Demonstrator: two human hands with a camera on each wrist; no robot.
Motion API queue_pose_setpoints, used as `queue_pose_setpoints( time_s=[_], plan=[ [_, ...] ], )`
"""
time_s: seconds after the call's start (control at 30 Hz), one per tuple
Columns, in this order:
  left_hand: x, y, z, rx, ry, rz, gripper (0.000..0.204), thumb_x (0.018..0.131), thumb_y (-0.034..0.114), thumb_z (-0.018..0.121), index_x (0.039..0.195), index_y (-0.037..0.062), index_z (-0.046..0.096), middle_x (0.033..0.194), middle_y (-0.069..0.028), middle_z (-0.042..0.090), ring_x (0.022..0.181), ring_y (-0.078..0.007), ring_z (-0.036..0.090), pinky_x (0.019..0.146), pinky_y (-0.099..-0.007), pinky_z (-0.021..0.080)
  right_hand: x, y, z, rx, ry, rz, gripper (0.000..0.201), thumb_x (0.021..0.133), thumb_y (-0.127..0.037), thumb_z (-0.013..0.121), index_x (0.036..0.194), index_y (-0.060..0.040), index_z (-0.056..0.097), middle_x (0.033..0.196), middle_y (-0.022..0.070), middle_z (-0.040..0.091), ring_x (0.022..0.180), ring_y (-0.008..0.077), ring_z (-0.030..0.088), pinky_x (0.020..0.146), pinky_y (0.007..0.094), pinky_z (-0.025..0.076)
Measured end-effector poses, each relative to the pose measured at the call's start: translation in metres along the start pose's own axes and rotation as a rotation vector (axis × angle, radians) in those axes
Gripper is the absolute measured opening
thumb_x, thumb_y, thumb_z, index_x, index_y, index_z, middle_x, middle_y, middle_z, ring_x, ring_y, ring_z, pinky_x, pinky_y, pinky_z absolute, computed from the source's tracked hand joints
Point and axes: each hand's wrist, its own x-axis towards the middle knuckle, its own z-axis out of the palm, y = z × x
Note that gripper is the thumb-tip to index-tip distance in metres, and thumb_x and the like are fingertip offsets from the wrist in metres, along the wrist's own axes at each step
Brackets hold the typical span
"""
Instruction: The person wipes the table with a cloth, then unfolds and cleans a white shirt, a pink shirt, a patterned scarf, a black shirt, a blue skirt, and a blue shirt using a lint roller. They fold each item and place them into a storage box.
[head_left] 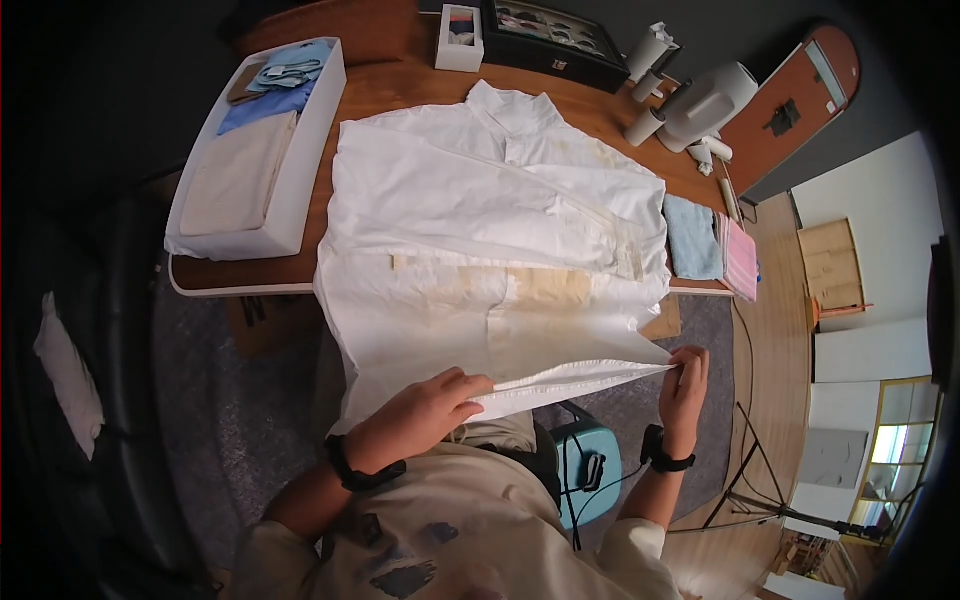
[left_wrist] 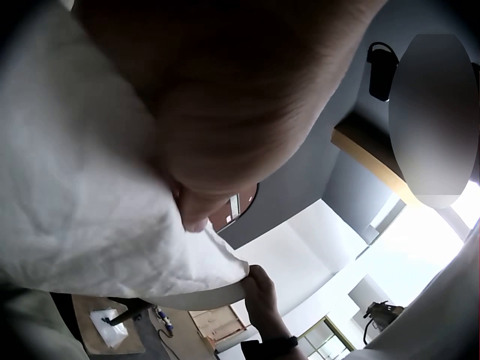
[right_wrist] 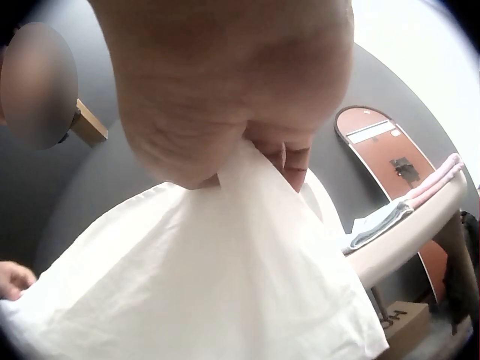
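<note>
A white button-up shirt [head_left: 450, 215] lies spread over the table, collar at the far side, with yellowish-brown stains on its lower half. Its near end hangs past the table's front edge toward the person. At the hem, the left hand [head_left: 425, 412] pinches the cloth between thumb and fingers. Farther right, the right hand [head_left: 684, 388] grips the hem's other end, and the hem stretches between the two. In the right wrist view, the shirt's fabric [right_wrist: 217, 277] fans down from the right hand's fingers [right_wrist: 298, 166]. White cloth [left_wrist: 97, 202] also fills the left side of the left wrist view.
Left of the shirt stands a white box [head_left: 322, 150] of folded cloths. Folded blue [head_left: 692, 238] and pink towels [head_left: 738, 258] lie at the table's right edge. A black display case [head_left: 560, 65] and a grey-white appliance [head_left: 710, 105] stand at the back. A teal stool [head_left: 590, 460] is below.
</note>
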Motion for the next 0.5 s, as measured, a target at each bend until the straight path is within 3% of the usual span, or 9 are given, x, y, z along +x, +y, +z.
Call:
queue_pose_setpoints(
  time_s=[0.1,0.17,0.27,0.4,0.47,0.5],
  plan=[
    [-0.008,-0.002,-0.01,-0.127,-0.079,-0.076,0.033,0.103,0.009,0.069,0.136,0.0059,0.066,0.108,-0.0113,0.064,0.093,-0.0293,0.068,0.084,-0.0399,0.054,0.005,0.001,0.008,0.01,0.025,-0.013,0.024,0.085,0.017,0.056,0.104,0.0029,0.057,0.106,0.0205,0.059,0.096,0.0382,0.063,0.085,0.0441,0.054],
    [-0.017,-0.009,-0.011,-0.148,-0.299,-0.172,0.034,0.102,0.012,0.071,0.135,0.0047,0.066,0.116,-0.0124,0.063,0.101,-0.0289,0.069,0.089,-0.0395,0.054,0.009,0.001,0.011,0.022,0.02,-0.045,0.024,0.085,0.017,0.056,0.104,0.0026,0.057,0.105,0.0205,0.059,0.095,0.0385,0.062,0.084,0.0443,0.054],
    [-0.049,-0.047,0.008,-0.033,-0.344,-0.156,0.034,0.1,0.011,0.071,0.133,0.0032,0.066,0.123,-0.0142,0.062,0.108,-0.0301,0.067,0.093,-0.0391,0.054,0.01,0.001,0.014,0.014,0.018,-0.052,0.024,0.085,0.017,0.056,0.104,0.0025,0.057,0.105,0.0206,0.059,0.095,0.0389,0.062,0.083,0.0449,0.053],
    [-0.088,-0.078,0.017,0.001,-0.357,-0.309,0.031,0.097,0.01,0.072,0.127,0.002,0.069,0.122,-0.0153,0.063,0.113,-0.0327,0.066,0.097,-0.0402,0.053,0.007,0.002,0.014,0.013,0.024,-0.075,0.027,0.084,0.018,0.057,0.106,0.0019,0.058,0.106,0.0199,0.059,0.093,0.0371,0.063,0.08,0.0433,0.054],
    [-0.107,-0.088,0.017,0.118,-0.111,-0.174,0.022,0.093,0.007,0.072,0.114,0.0012,0.072,0.12,-0.0169,0.064,0.112,-0.0373,0.065,0.097,-0.0447,0.053,0.004,0.0,0.012,0.022,-0.006,-0.011,0.029,0.084,0.018,0.058,0.108,0.0013,0.059,0.108,0.019,0.06,0.092,0.0342,0.064,0.076,0.041,0.054],
    [-0.114,-0.093,0.017,0.092,-0.074,-0.224,0.021,0.088,0.005,0.074,0.109,0.0013,0.073,0.115,-0.0167,0.065,0.114,-0.0376,0.063,0.098,-0.0455,0.053,0.004,0.0,0.012,0.02,-0.009,-0.009,0.029,0.084,0.018,0.058,0.108,0.0013,0.059,0.108,0.019,0.06,0.092,0.0342,0.064,0.076,0.041,0.054]
  ],
)
